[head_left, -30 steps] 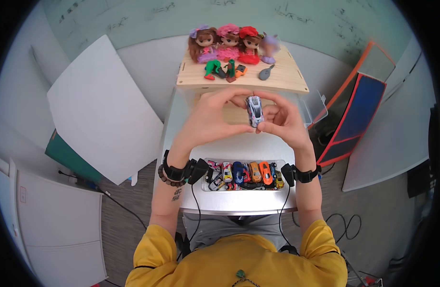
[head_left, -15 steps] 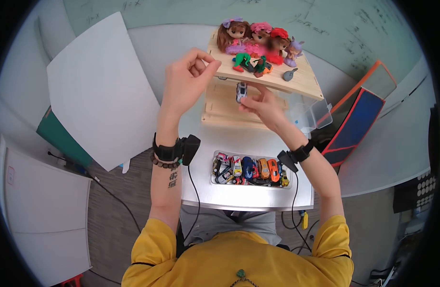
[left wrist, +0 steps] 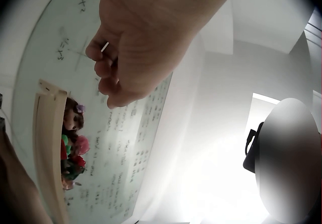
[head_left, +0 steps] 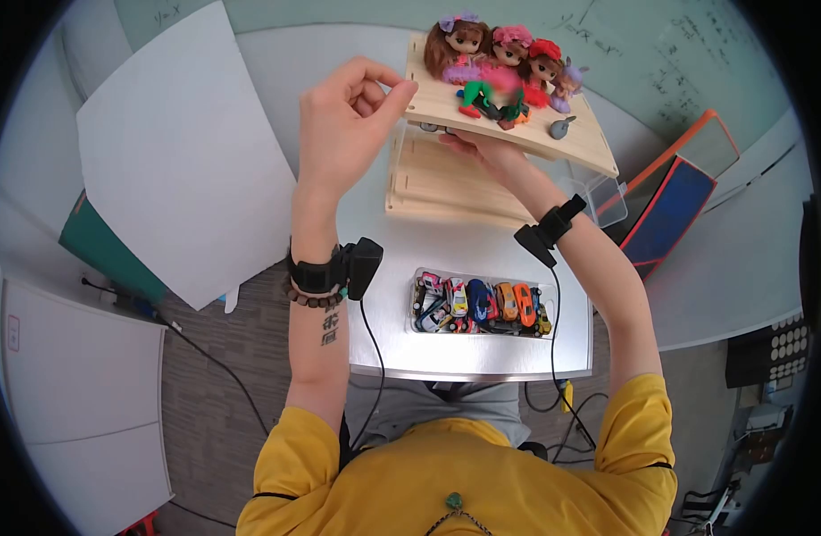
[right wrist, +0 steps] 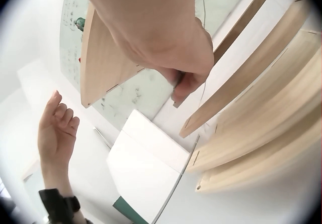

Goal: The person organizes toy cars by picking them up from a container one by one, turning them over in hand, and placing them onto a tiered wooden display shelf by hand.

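right hand (head_left: 491,154) moved beneath top board (head_left: 584,143), toy car (head_left: 449,131) mostly hidden

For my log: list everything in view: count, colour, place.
toy cars: several, multicoloured, in tray
tray: one, clear, on table
table: one, silver, central
shelf unit: one, tan, on table
dolls: four, multicoloured, atop shelf unit
small toys: several, multicoloured, near dolls
box: one, clear, beside shelf unit
whiteboard: one, greenish, behind
panels: several, mostly white, both sides
wrist cameras: two, black, on wrists
shirt: one, yellow, foreground
left hand: one, empty, beside shelf unit
right hand: one, under shelf unit's top, pinching something mostly hidden
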Tool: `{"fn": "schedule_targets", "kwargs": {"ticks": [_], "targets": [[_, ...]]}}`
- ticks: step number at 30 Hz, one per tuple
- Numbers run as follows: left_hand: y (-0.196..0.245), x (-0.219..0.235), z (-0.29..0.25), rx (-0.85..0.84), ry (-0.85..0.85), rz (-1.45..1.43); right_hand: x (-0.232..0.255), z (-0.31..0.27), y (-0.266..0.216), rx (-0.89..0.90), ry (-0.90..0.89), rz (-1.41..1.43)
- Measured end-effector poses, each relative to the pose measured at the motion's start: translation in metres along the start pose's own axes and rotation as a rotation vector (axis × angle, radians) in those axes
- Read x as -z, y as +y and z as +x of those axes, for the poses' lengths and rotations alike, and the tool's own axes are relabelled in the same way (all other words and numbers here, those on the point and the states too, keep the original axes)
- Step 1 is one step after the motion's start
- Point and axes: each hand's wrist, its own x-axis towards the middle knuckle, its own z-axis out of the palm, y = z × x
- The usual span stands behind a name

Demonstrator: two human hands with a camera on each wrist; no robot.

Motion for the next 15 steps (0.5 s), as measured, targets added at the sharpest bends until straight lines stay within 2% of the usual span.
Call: {"fn": "schedule_targets", "kwargs": {"ticks": [2, 5, 8, 12, 15], "targets": [[0.001, -0.001, -0.002, -0.003, -0.017, 0.034, 0.006, 0.005, -0.003, -0.021, -0.056, -0.021], [0.004, -0.002, -0.004, 0.065, -0.076, 0.04, 0.011, 0.007, -0.004, -0.03, -0.061, -0.054], [0.003, -0.005, -0.005, 0.061, -0.099, 0.044, 0.009, 0.004, -0.004, -0.074, -0.031, -0.052], [0.0, -0.008, -0.005, 0.055, -0.103, 0.039, 0.007, 0.001, -0.002, -0.02, -0.039, -0.057], [0.004, -0.012, -0.007, 0.066, -0.108, 0.052, 0.011, 0.002, -0.001, -0.048, -0.041, -0.183]]}}
